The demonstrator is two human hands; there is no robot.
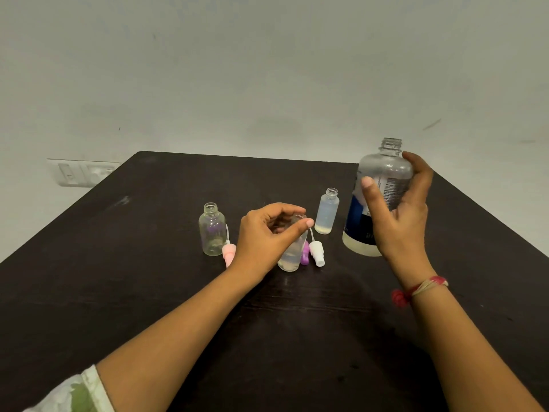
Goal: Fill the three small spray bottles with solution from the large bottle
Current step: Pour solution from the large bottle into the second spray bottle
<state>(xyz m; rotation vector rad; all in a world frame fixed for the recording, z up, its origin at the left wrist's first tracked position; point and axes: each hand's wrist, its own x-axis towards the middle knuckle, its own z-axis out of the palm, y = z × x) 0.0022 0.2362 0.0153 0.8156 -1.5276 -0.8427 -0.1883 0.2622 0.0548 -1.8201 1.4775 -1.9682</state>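
Three small clear spray bottles stand uncapped on the dark table point(148, 233). The left small bottle point(212, 233) looks empty. My left hand point(264, 236) curls its thumb and fingers round the neck of the middle small bottle point(289, 258), which leans slightly and holds some pale liquid. The right small bottle point(326, 212) has yellowish liquid at its bottom. My right hand point(401, 215) grips the large clear bottle point(383, 171), which is upright and uncapped, with a blue label and a little liquid at its base.
Three spray caps with dip tubes lie on the table: a pink cap point(228, 254) by the left bottle, a purple cap point(304, 257) and a white cap point(316, 252) beside the middle bottle. A wall switch plate point(80, 172) sits beyond the table's far left corner.
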